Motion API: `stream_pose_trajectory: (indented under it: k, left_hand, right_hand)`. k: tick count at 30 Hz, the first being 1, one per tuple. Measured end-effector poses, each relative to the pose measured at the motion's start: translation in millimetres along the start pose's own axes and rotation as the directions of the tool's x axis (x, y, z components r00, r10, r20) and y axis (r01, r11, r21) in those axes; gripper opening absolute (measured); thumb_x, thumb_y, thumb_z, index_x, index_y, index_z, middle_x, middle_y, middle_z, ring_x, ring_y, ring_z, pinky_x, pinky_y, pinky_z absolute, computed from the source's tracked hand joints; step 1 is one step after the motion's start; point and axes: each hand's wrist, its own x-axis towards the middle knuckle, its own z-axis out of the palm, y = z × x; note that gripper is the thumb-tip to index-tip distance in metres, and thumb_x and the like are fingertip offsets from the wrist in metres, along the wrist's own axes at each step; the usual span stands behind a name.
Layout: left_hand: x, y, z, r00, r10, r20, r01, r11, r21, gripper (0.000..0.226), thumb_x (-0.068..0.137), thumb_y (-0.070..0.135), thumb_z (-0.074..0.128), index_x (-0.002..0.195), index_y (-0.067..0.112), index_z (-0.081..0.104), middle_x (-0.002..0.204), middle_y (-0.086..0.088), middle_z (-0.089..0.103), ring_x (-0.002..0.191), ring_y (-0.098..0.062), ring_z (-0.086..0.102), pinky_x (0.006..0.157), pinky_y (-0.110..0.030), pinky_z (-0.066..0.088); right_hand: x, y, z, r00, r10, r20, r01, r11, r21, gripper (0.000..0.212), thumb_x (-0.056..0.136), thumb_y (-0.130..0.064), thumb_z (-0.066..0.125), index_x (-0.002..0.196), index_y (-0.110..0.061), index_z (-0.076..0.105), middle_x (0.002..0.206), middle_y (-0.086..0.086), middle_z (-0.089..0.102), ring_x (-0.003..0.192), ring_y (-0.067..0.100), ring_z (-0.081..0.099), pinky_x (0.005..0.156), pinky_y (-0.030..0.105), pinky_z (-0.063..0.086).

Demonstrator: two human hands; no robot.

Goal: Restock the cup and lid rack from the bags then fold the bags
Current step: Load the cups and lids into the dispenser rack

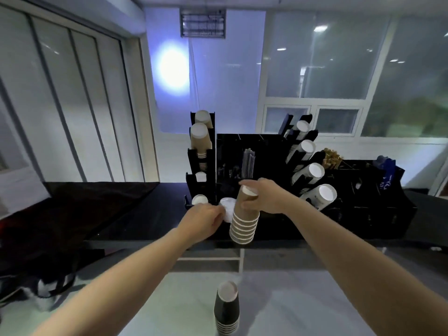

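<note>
My right hand (263,197) grips the top of an upside-down stack of brown paper cups (243,218), held above the black table's front edge. My left hand (204,218) pinches a white lid (228,209) just left of that stack. Behind them stands the black rack (202,166), with brown cup stacks (200,139) in its upper slots and white bases showing in the lower slots. A second black rack (312,170) to the right holds several tilted stacks of dark cups. A stack of black cups (226,309) stands upside down on the pale surface near me.
A black organiser (249,161) with stirrers sits between the racks. More black bins (368,197) with a blue packet (386,170) fill the table's right. Dark bags (48,275) lie at lower left. The black table (135,221) runs left, draped with dark cloth.
</note>
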Motion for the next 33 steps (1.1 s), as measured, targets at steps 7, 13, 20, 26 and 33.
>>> stream_pose_trajectory:
  k: [7,13,20,26,33]
  left_hand:
    - [31.8,-33.3,-60.3,0.980,-0.137,-0.142,0.143,0.989,0.030,0.038,0.103,0.030,0.044,0.078,0.009,0.063,0.085,-0.008,0.061,0.077,-0.032,0.060,0.063,-0.041,0.048]
    - [40.7,-70.7,-71.9,0.961,-0.273,-0.050,0.275,0.960,0.046,0.037,0.099,0.029,0.042,0.065,0.013,0.043,0.069,-0.003,0.047,0.070,-0.031,0.052,0.060,-0.037,0.035]
    - [38.9,-117.8,-48.8,0.955,-0.264,-0.136,0.272,0.961,0.045,0.040,0.102,0.025,0.046,0.068,0.006,0.055,0.072,-0.009,0.056,0.073,-0.034,0.057,0.061,-0.038,0.038]
    - [47.7,-158.8,-13.0,0.972,-0.118,-0.205,0.112,0.993,-0.041,0.031,0.101,0.028,0.047,0.125,0.017,0.063,0.125,0.000,0.063,0.111,-0.023,0.057,0.088,-0.040,0.051]
    - [58.5,-187.4,25.1,0.981,-0.105,-0.165,0.076,0.982,-0.172,0.056,0.092,0.024,0.048,0.148,0.021,0.049,0.145,0.005,0.056,0.137,-0.013,0.045,0.110,-0.033,0.039]
  right_hand:
    - [57.6,-45.3,-69.9,0.963,-0.092,-0.253,0.105,0.994,0.040,0.074,0.083,-0.049,0.072,0.149,-0.039,0.039,0.111,0.004,0.046,0.105,0.026,0.050,0.082,0.031,0.039]
    - [99.9,-74.8,-67.9,0.904,-0.119,-0.412,0.177,0.978,0.108,0.071,0.083,-0.048,0.066,0.147,-0.042,0.036,0.114,0.001,0.041,0.094,0.020,0.051,0.071,0.020,0.036]
    - [150.7,-91.2,-29.2,0.910,-0.127,-0.394,0.172,0.982,0.079,0.070,0.087,-0.040,0.068,0.150,-0.036,0.037,0.124,0.001,0.040,0.107,0.025,0.051,0.087,0.031,0.040]
    - [193.5,-86.4,7.0,0.937,-0.090,-0.338,0.110,0.993,0.041,0.071,0.085,-0.036,0.072,0.148,-0.034,0.039,0.123,0.002,0.041,0.111,0.030,0.054,0.086,0.032,0.043]
    - [227.7,-80.5,22.0,0.950,-0.029,-0.310,0.031,1.000,0.003,0.073,0.086,-0.043,0.073,0.149,-0.038,0.038,0.128,0.009,0.042,0.113,0.033,0.054,0.091,0.033,0.042]
